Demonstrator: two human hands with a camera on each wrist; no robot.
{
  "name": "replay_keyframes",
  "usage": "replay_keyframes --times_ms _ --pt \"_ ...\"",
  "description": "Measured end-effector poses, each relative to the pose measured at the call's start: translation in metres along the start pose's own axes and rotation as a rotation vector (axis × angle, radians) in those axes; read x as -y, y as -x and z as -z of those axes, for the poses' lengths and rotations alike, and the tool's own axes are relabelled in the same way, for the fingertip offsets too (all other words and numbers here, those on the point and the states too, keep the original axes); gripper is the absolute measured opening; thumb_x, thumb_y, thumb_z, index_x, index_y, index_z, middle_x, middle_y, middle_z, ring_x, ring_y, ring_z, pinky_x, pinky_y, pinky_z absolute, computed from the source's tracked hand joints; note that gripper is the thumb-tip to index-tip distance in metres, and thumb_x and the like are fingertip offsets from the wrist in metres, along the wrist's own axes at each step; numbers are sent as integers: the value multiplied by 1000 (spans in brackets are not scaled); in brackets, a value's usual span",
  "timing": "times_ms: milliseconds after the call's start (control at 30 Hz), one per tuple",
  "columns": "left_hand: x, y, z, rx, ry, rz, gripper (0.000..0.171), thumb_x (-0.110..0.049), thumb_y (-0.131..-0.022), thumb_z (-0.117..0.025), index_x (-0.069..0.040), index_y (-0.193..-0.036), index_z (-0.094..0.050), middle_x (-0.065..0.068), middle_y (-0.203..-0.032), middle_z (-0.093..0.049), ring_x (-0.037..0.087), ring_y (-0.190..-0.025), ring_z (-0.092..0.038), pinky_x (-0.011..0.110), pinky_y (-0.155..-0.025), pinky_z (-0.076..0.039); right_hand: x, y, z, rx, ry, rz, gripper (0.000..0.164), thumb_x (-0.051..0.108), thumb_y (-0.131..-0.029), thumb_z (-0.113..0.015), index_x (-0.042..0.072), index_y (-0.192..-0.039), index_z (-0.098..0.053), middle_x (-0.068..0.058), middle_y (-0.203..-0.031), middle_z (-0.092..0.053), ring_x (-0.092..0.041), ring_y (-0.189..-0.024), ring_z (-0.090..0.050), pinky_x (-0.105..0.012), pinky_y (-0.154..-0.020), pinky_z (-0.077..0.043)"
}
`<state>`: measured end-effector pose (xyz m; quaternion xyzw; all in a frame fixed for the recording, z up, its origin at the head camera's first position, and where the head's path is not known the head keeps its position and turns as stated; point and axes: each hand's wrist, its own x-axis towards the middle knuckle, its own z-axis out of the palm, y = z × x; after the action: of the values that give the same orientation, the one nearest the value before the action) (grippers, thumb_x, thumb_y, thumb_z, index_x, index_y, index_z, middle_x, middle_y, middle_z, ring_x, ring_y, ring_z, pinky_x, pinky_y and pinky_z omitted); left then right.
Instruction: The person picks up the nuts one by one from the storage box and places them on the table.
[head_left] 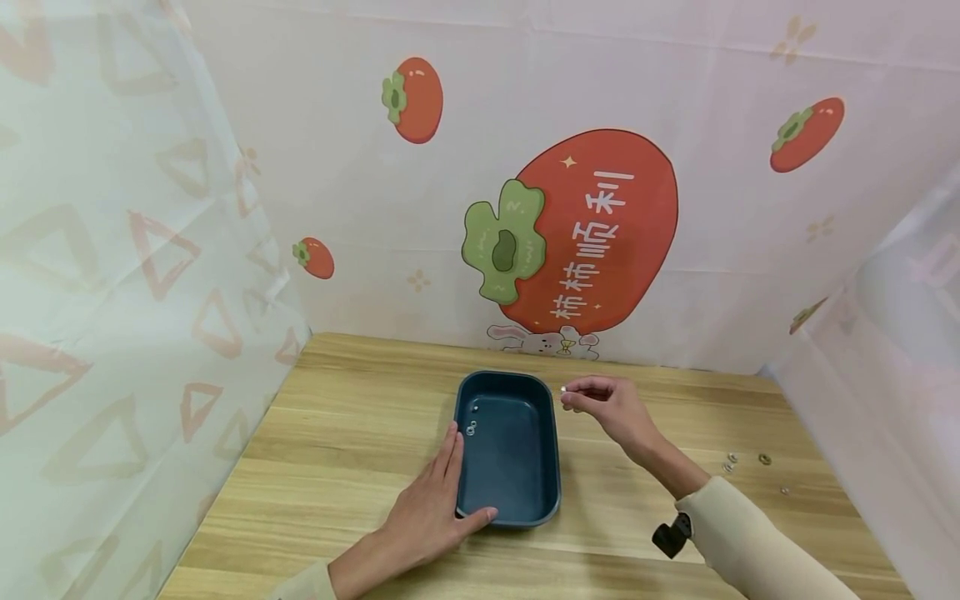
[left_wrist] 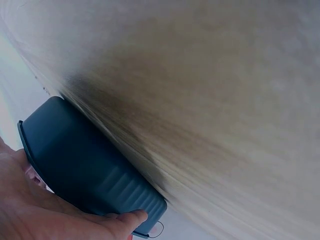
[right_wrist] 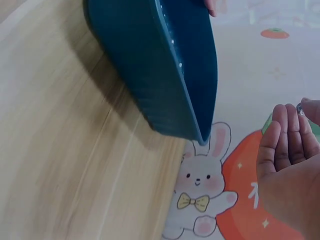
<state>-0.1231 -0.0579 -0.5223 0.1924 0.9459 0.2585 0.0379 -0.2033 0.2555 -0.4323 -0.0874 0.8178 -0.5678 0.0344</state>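
A dark blue rectangular tray stands on the wooden table, with a few small silver nuts lying near its left wall. My left hand rests against the tray's left side and near corner, fingers stretched along the wall and thumb over the near rim. In the left wrist view, its fingertips touch the ribbed outer wall. Just beyond the tray's right rim, my right hand pinches a small shiny metal nut between thumb and index finger. This nut is partly covered by the fingertips, so its exact shape is hard to see.
Several small pieces lie on the table at the right: silver nuts, a brass-coloured nut and a tiny silver piece. A printed cloth hangs behind the table and along both sides.
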Motion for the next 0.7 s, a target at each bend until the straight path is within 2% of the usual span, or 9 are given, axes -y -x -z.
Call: replay_keyframes --times_ms 200,400,700 --pt "0 0 0 -6 -4 0 114 -71 -94 -64 -3 -170 -13 10 -179 0 39 -156 -33 59 -113 -45 -2 12 17 -34 33 -31 31 29 -101 -75 2 -117 -77 -14 -105 -78 -21 -95 -74 -27 -90 -60" --pt "0 0 1 -3 0 2 114 -71 -94 -64 -3 -170 -13 10 -179 0 40 -156 -33 59 -114 -45 -7 24 35 -70 42 -64 36 33 -101 -75 2 -119 -76 -18 -109 -77 -19 -95 -74 -25 -89 -59" --pt "1 0 0 -2 -5 0 113 -71 -94 -64 -4 -170 -13 10 -179 0 40 -155 -34 58 -113 -46 -17 40 61 -126 9 -12 34 22 -102 -75 -7 -118 -73 -6 -99 -80 -14 -89 -76 -27 -83 -61"
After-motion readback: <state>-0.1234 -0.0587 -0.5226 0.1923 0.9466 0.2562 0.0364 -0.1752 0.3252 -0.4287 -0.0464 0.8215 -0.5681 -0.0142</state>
